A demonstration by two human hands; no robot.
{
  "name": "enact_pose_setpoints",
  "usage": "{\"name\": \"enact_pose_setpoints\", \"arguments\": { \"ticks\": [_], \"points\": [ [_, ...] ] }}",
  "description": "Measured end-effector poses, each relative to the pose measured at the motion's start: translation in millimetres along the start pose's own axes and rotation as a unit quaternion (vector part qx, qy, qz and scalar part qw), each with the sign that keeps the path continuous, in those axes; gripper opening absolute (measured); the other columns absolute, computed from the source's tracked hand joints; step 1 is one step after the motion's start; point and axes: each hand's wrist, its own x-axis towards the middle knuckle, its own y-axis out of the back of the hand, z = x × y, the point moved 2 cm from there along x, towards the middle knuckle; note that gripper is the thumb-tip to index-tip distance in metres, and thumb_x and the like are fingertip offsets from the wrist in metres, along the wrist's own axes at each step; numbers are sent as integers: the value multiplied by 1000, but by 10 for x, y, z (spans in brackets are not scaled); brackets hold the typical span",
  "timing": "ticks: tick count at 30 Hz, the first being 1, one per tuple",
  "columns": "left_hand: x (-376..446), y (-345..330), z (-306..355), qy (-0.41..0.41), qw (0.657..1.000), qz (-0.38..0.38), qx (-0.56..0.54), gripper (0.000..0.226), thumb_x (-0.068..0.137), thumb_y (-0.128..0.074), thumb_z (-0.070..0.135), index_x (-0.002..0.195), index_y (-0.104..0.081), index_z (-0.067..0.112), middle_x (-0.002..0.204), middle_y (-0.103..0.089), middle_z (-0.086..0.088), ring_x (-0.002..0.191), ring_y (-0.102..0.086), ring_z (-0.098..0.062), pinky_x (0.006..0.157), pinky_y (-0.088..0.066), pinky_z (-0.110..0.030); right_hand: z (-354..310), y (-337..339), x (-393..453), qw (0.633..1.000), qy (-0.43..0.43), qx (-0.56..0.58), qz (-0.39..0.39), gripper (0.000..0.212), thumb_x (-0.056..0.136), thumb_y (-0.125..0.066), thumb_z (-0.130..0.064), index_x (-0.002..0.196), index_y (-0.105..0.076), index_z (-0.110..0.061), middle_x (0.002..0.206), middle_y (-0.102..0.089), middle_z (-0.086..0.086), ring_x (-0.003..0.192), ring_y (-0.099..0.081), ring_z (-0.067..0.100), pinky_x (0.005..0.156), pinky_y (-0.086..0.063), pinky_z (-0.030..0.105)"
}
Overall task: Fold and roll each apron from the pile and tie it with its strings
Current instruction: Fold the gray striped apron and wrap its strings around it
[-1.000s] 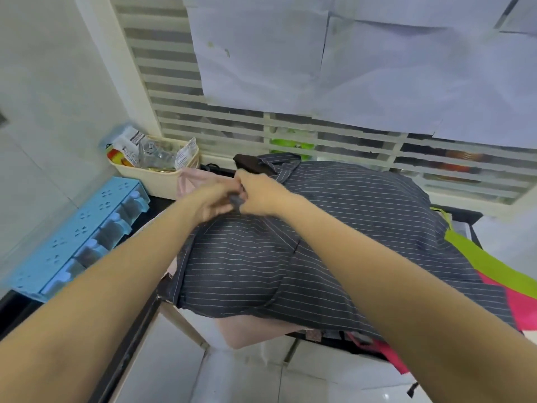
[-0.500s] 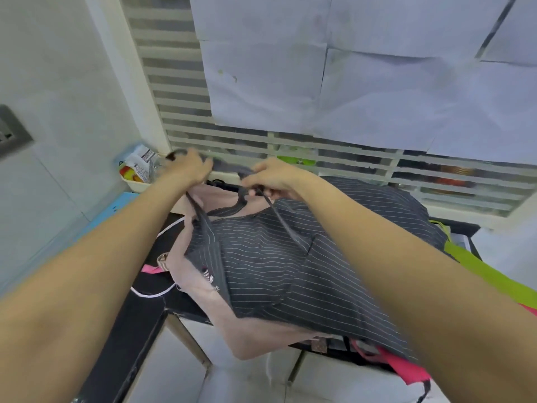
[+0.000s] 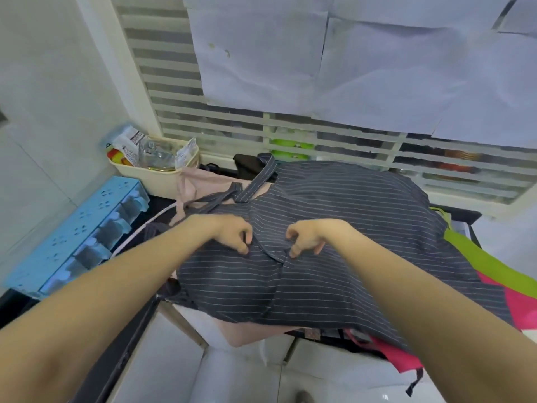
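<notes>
A dark grey pinstriped apron (image 3: 334, 216) lies spread on top of the pile on the table. Its neck strap and strings (image 3: 255, 184) lie loose toward the back left. My left hand (image 3: 229, 235) rests on the apron's middle, fingers curled and pinching the cloth. My right hand (image 3: 308, 237) sits a little to the right of it and pinches a fold edge of the same apron. Beneath it lie a pale pink apron (image 3: 203, 184), a green apron (image 3: 479, 257) and a bright pink apron (image 3: 520, 303).
A cream basket (image 3: 157, 177) with packets and a bottle stands at the back left. A light blue plastic rack (image 3: 75, 234) lies along the left wall. A louvred window with paper sheets (image 3: 348, 68) is behind the table. White floor tiles (image 3: 232, 373) show below the table edge.
Both hands came down from the lifted strap at the back left to the apron's middle. The apron, raised half a second ago, now lies flat, its strap dropped behind.
</notes>
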Motion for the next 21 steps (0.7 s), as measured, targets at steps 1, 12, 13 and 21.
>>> {"name": "enact_pose_setpoints", "arguments": {
  "ticks": [1, 12, 13, 21],
  "points": [
    [47, -120, 33, -8, 1000, -20, -3, 49, 87, -66, 28, 128, -46, 12, 123, -52, -6, 103, -52, -22, 89, -40, -26, 75, -85, 39, 1000, -2, -10, -21, 60, 88, -64, -21, 141, -35, -17, 142, -38, 10, 118, -51, 31, 92, -52, 40],
    [539, 339, 421, -49, 981, 157, -101, 12, 90, -53, 12, 90, -64, 10, 84, -65, -2, 77, -59, -15, 75, -45, -24, 347, 85, 216, 993, 88, -10, 74, 51, 91, -59, -18, 138, -38, -14, 135, -46, 8, 118, -48, 27, 93, -42, 34],
    [631, 450, 490, -47, 979, 180, -82, 14, 91, -52, 13, 97, -64, 8, 91, -64, -1, 88, -58, -18, 81, -43, -25, 489, 244, 237, 991, 75, -32, 105, 48, 92, -57, -18, 137, -39, -13, 136, -44, 9, 119, -46, 27, 95, -41, 35],
    [1500, 1059, 820, -8, 971, 237, 21, 46, 96, -43, 9, 141, -36, 7, 145, -39, -12, 131, -39, -27, 106, -33, -35, 1658, 1074, 404, 977, -3, -39, 212, 48, 95, -47, -11, 141, -33, -8, 144, -32, 12, 128, -36, 31, 103, -37, 40]
  ]
}}
